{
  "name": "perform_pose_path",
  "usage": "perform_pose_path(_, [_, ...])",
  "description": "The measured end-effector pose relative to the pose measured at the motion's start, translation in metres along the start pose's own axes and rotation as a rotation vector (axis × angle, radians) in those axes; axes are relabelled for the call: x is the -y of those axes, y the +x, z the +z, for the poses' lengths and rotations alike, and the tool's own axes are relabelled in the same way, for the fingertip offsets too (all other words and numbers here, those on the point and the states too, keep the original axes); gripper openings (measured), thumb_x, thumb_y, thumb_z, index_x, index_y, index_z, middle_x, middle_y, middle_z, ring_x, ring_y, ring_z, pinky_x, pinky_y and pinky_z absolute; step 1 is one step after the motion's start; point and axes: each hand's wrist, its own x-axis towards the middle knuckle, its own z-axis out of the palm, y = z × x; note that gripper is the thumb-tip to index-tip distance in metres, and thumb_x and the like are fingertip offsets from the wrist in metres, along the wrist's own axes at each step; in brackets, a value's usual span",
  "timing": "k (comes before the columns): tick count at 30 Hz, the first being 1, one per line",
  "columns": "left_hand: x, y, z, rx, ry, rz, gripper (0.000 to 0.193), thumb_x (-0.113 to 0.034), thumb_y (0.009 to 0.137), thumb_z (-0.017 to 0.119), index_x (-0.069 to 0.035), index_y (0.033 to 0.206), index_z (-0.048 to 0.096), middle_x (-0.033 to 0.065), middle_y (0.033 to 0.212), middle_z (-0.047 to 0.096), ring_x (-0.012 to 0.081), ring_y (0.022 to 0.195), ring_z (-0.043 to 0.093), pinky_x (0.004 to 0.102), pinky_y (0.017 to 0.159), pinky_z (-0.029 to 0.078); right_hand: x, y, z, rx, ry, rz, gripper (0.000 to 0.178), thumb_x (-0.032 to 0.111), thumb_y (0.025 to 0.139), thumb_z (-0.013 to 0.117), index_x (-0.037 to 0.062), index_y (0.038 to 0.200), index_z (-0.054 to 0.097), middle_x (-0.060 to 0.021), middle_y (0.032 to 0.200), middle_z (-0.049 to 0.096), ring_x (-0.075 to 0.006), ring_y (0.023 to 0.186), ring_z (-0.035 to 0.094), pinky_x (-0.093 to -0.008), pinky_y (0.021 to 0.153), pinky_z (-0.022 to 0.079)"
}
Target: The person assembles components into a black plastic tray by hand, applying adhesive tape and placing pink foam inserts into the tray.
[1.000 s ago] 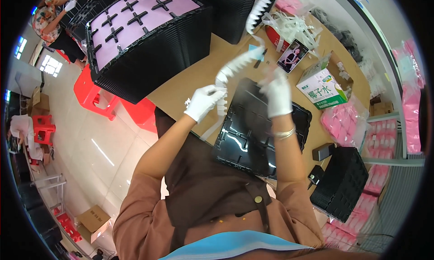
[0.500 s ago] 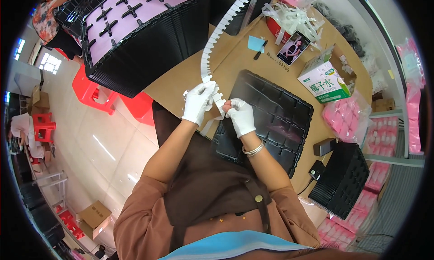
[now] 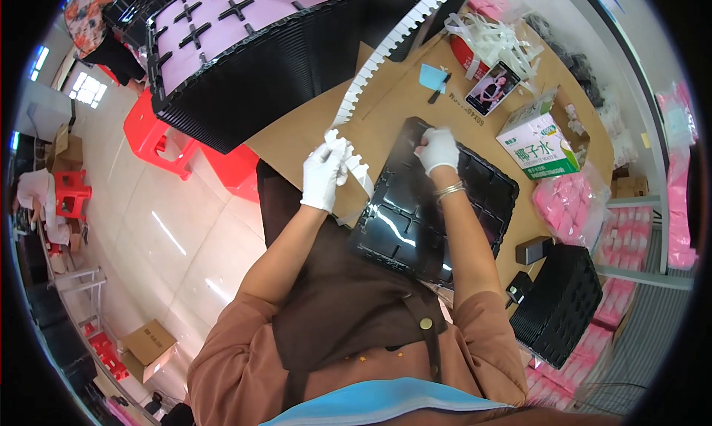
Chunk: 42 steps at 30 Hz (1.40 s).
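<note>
My left hand [image 3: 323,175], in a white glove, is closed around the lower part of a long white notched strip [image 3: 368,71]. The strip curves up and away past the table's far edge, and its short tail hangs below my fingers. My gloved right hand [image 3: 437,153], with a bangle at the wrist, is over the far part of a shiny black tray [image 3: 415,237] divided into compartments. Its fingers look curled together, but the tips are blurred, and I cannot make out what is between them. The tray lies on the cardboard-covered table.
Ahead left rises a tall stack of black trays [image 3: 252,77] topped by a pink sheet. Toward the right are a phone [image 3: 492,88], a knife [image 3: 439,89], a carton [image 3: 535,137], bagged pink pieces [image 3: 569,202] and another black tray stack [image 3: 560,307]. Red stools [image 3: 157,138] stand left.
My right hand has left the strip beside my left hand and moved right and away over the tray. My left hand still grips the strip, whose far end now leans further right.
</note>
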Motion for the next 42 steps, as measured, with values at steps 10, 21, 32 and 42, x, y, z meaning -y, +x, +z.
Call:
perform_pose_path(10, [0.001,-0.022,0.018,0.088,0.109,0.032,0.022,-0.02,0.09,0.055,0.001,0.096,0.061,0.0011,0.07,0.057,0.0032,0.046,0.044,0.0172,0.04,0.033,0.069,-0.087,-0.004,0.248,1.239,0.049,0.011,0.002,0.077,0.065,-0.0041,0.086,0.062,-0.008,0.082,0.065,-0.0114,0.071,0.06,-0.0245,0.065,0.048])
perform_pose_path(21, [0.007,-0.009,0.01,-0.004,-0.184,-0.081,0.025,-0.021,0.089,0.057,-0.003,0.106,0.054,0.0035,0.081,0.056,0.0063,0.057,0.054,0.0153,0.041,0.041,0.042,-0.124,-0.039,-0.148,1.126,-0.08,0.005,-0.003,0.066,0.065,-0.0001,0.069,0.062,-0.0053,0.094,0.054,-0.0118,0.077,0.056,-0.0229,0.066,0.046])
perform_pose_path(32, [-0.002,-0.034,0.005,0.078,0.128,0.021,0.023,-0.019,0.09,0.056,0.003,0.092,0.06,0.0026,0.069,0.056,0.0063,0.048,0.05,0.0198,0.044,0.04,0.037,-0.137,0.008,-0.01,0.589,-0.066,0.027,0.009,0.064,0.075,0.0031,0.086,0.061,-0.0091,0.086,0.058,-0.0236,0.078,0.059,-0.0332,0.069,0.048])
perform_pose_path(42, [0.004,-0.036,0.037,0.258,-0.1,-0.256,0.021,-0.021,0.088,0.058,-0.001,0.098,0.059,0.0014,0.073,0.057,0.004,0.048,0.045,0.0172,0.038,0.033,0.042,-0.13,-0.017,0.091,1.101,0.062,0.008,0.002,0.074,0.063,0.0006,0.082,0.062,-0.0023,0.074,0.061,-0.0074,0.069,0.054,-0.0218,0.063,0.044])
